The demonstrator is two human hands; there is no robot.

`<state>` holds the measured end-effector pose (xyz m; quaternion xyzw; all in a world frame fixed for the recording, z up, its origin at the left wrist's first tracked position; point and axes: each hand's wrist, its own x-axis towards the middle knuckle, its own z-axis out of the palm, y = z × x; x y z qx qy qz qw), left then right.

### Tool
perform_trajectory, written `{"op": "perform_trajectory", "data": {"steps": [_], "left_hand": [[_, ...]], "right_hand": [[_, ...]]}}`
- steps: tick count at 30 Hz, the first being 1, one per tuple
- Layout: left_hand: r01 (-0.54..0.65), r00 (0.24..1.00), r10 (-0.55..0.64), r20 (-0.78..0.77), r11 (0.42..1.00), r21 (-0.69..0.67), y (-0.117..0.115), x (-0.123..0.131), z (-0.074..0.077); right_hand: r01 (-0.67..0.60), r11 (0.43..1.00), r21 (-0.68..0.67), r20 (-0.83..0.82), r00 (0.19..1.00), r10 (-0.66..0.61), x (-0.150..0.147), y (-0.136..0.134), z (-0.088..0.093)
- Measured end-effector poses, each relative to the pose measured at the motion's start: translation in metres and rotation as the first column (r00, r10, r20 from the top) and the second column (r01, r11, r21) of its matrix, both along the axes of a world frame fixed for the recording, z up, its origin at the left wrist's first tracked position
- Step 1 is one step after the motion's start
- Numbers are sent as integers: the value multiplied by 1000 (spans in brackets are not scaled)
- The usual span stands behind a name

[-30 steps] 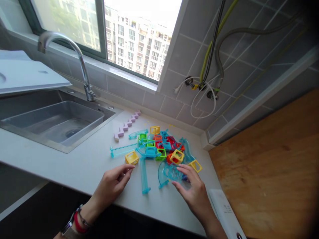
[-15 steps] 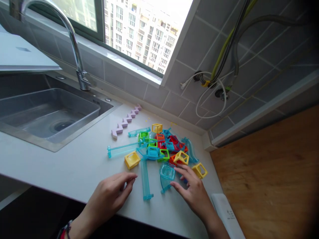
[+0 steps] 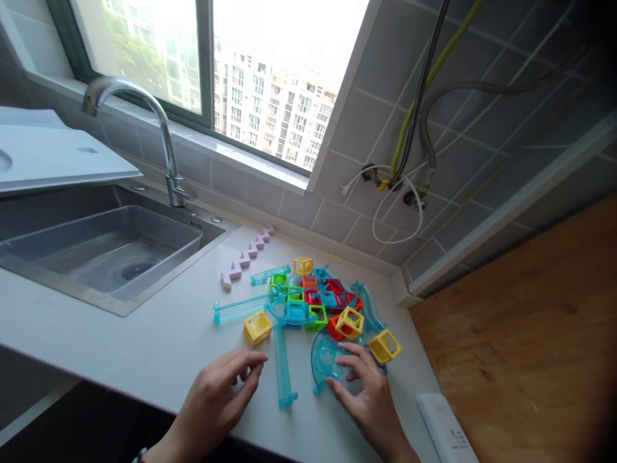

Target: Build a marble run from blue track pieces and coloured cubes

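Observation:
My right hand (image 3: 364,386) has its thumb and fingers closed around the right side of a clear blue rounded piece (image 3: 322,360), which looks like a curved marble-run part with a bowl in it. My left hand (image 3: 224,389) hovers over the counter's front, fingers curled and thumb meeting the forefinger; I see nothing between them. Between the hands lies a long clear blue track (image 3: 282,370). A yellow hollow cube (image 3: 258,328) sits beyond my left fingertips. Two more yellow cubes, one tilted (image 3: 349,323) and one at the right (image 3: 384,347), are just past my right hand.
A pile of red, green and blue hollow blocks (image 3: 315,299) and clear tracks covers the middle. A lilac zigzag strip (image 3: 245,258) lies farther back. Left are a sink (image 3: 120,305) and a faucet (image 3: 171,154); right are a white power strip (image 3: 446,424) and wooden board (image 3: 520,334).
The clear blue piece has turned in my right hand and shows its round bowl more face-on. My left hand keeps its pose. The view has tilted upward a little.

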<state>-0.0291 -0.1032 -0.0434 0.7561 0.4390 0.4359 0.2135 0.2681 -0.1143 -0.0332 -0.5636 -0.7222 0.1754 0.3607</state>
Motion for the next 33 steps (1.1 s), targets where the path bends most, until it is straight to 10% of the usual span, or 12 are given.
{"op": "perform_trajectory", "data": {"steps": [6, 12, 26, 33], "left_hand": [[243, 964, -250, -93, 967, -81, -1, 45, 40], [307, 942, -324, -86, 938, -161, 13, 78, 47], [367, 909, -381, -172, 924, -105, 23, 71, 55], [301, 928, -292, -233, 953, 5, 87, 40, 101]], "right_hand": [[-32, 999, 43, -296, 954, 43, -9, -19, -21], [-90, 994, 55, -440, 892, 105, -5, -23, -26], [-167, 984, 62, -290, 940, 178, -9, -33, -6], [109, 987, 117, -480, 877, -40, -2, -26, -26]]}}
